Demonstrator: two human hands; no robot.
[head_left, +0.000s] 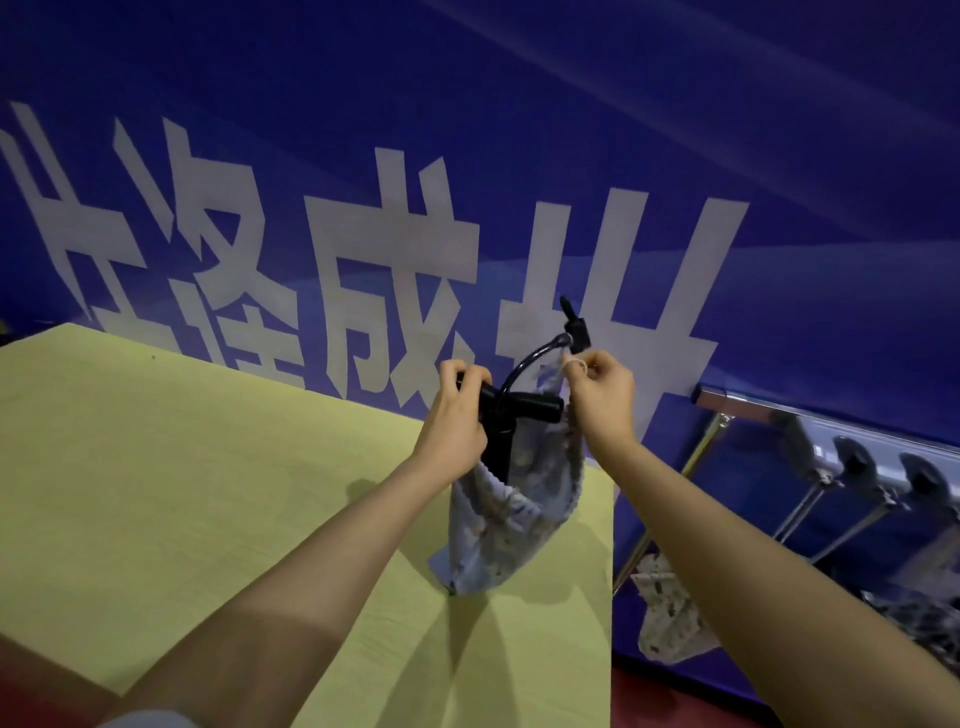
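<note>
A black hand pump (524, 404) with a T-handle and a curved hose stands upright inside a pale patterned drawstring bag (511, 512). The bag's bottom rests on the yellow-green table (208, 493) near its right edge. My left hand (457, 421) grips the left end of the pump's handle. My right hand (602, 400) pinches the bag's upper rim and its cord, holding that side up. The pump's lower body is hidden inside the bag.
A blue banner (467, 156) with large white characters fills the wall behind. To the right of the table stands a metal rack (831, 457) with black clips, and another patterned bag (670, 618) hangs below it.
</note>
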